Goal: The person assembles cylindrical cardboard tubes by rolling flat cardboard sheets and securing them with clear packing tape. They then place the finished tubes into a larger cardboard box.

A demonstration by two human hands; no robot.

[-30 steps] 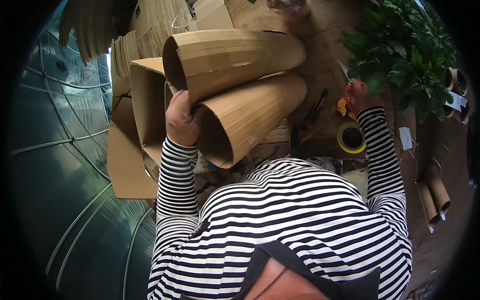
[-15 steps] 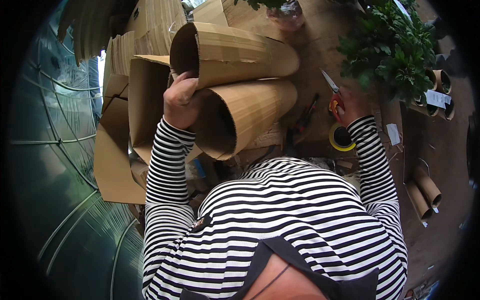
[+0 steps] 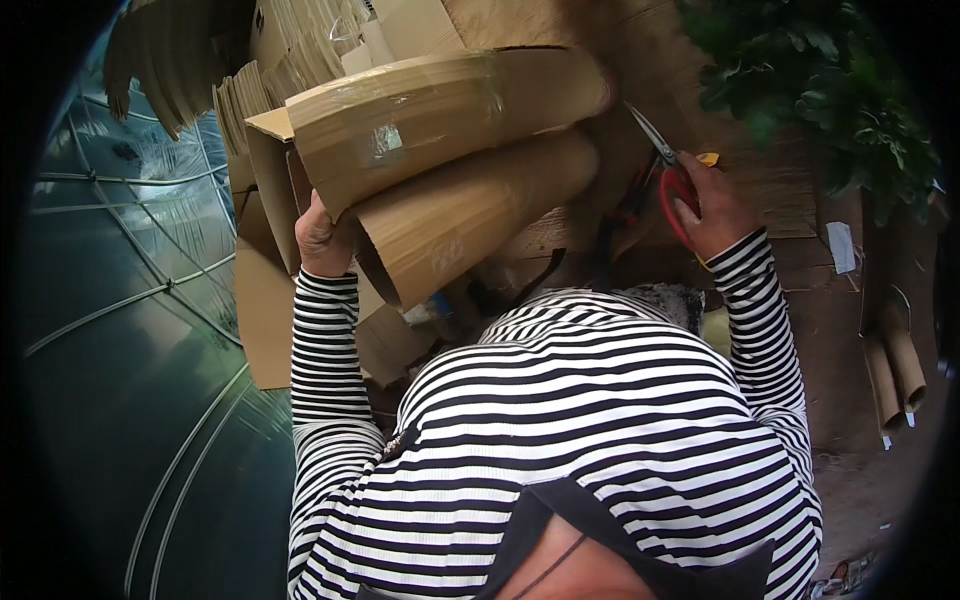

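My left hand (image 3: 325,240) grips the near left rim of a rolled brown cardboard sleeve; its fingertips are hidden behind the board. This upper sleeve (image 3: 420,125), with clear tape along its side, lies against a second cardboard sleeve (image 3: 470,215) just below it. Both narrow toward the right. In my right hand (image 3: 715,205) are red-handled scissors (image 3: 672,185), their blades pointing up and left toward the sleeves' narrow ends. A black and red hand tool (image 3: 630,205) lies left of the scissors, partly in shadow.
Cardboard stacks (image 3: 300,50) stand at the far left, near a clear plastic film wall (image 3: 130,260). Leafy green plants (image 3: 800,90) fill the far right. Two slim cardboard tubes (image 3: 895,370) are lower right, and a white label (image 3: 841,247) is by my right wrist.
The upper sleeve has swung left and turned, so its open end no longer faces me. My left hand has moved slightly left and nearer; the scissors have shifted a little left and away.
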